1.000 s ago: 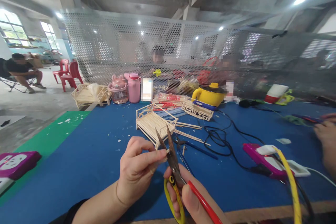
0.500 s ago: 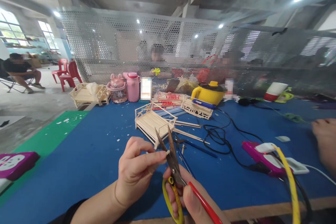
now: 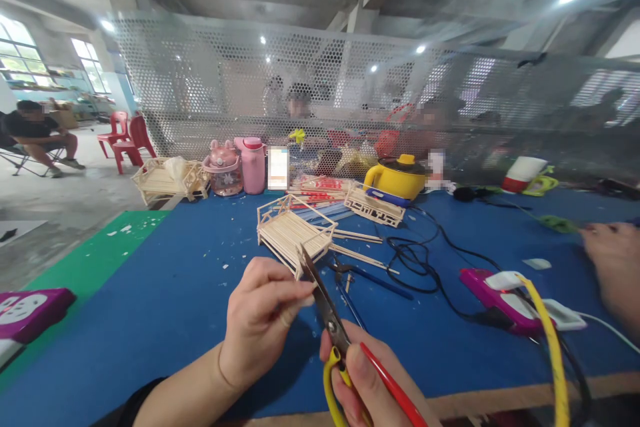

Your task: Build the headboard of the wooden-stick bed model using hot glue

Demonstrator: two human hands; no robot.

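Observation:
My left hand (image 3: 267, 320) pinches a small pale wooden piece (image 3: 314, 285), mostly hidden by the fingertips, against the scissor blades. Scissors (image 3: 327, 313) with one yellow and one red handle are gripped in my right hand (image 3: 370, 373), their blades nearly together and pointing up and away. Just beyond the blade tips stands a small bed-like frame of pale sticks (image 3: 293, 233) on the blue table (image 3: 190, 320). Loose sticks (image 3: 367, 259) lie to its right, and blue-handled pliers (image 3: 383, 283) lie nearer.
Behind are a pink bottle (image 3: 254, 165), a yellow pot (image 3: 397, 179) and another stick model (image 3: 170, 180). A purple power strip (image 3: 510, 303) with cables lies right, near another person's hand (image 3: 613, 267). A perforated screen (image 3: 225, 80) stands across the back.
The scissor blades have closed from wide apart to nearly together at the wooden piece. The other person's hand at the right has shifted slightly left.

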